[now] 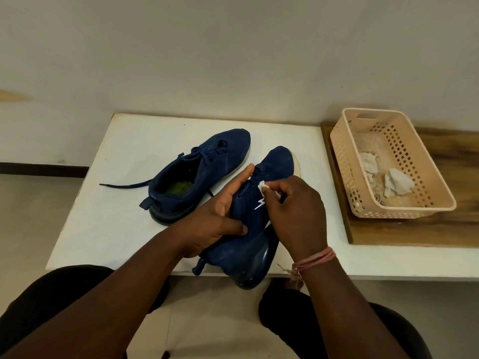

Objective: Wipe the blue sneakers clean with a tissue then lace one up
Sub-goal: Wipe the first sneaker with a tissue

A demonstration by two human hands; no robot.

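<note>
A: We open on the right hand point(295, 213), fingers curled round a small white tissue point(264, 186) and pressing it to the side of the near sneaker point(248, 229), just by the lace eyelets and the white zigzag logo point(260, 202).

B: And the left hand point(220, 216) grasps that same shoe from the other side, thumb across the upper, forefinger stretched along the tongue. We see the shoe tipped on its side, heel point(248, 275) hanging over the near edge of the white table point(124, 203).

A: Edges matter here. We have bare tabletop on the left, while the far sneaker point(197, 172) sits upright just behind, toe toward the wall point(233, 60), one dark lace point(127, 185) trailing left across the surface.

B: To the right we find a wooden board point(414, 229) butted against the table, carrying a peach perforated basket point(388, 164) with crumpled tissues point(396, 185) in it, well apart from the hands.

A: Round the room: pale wall, dark skirting strip point(39, 168), light tiled floor point(207, 320) between the person's knees.

B: The sneakers themselves: navy knit, pale soles at the toes, a green insole point(178, 189) showing in the far one. A pink thread band point(316, 257) circles the right wrist.
</note>
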